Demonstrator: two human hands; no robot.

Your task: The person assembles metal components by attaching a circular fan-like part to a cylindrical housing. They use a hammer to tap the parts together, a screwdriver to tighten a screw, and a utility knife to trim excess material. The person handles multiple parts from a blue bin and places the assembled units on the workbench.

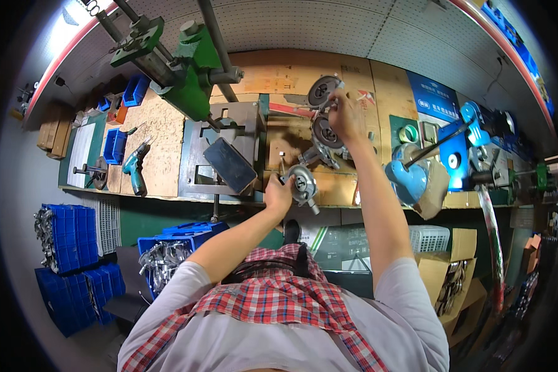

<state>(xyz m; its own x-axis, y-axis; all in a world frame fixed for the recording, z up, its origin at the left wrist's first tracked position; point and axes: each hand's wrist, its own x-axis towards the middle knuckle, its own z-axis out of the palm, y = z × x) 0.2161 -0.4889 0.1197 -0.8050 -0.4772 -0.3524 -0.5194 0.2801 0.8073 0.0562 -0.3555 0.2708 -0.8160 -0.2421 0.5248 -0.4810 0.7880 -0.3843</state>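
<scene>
My left hand (pixel 278 194) is closed on a round silver metal housing (pixel 304 182) with a dark hub and a short spout, held at the front edge of the bench. Farther off to the right, my right hand (pixel 348 116) pinches the edge of a round metal part with a dark ribbed disc (pixel 322 91). Just below that hand lies a similar disc-faced metal part (pixel 327 132), and more silver castings (pixel 321 156) lie against it. The right fingertips are partly hidden by the hand itself.
Left of my hands stands a green press (pixel 195 80), a dark phone-like slab (pixel 230 165) leaning at its base. A teal power drill (pixel 134 166) and blue bin (pixel 115 146) lie farther left. A blue machine (pixel 456 155) stands right. Below the bench, a blue crate (pixel 186 232) holds metal parts.
</scene>
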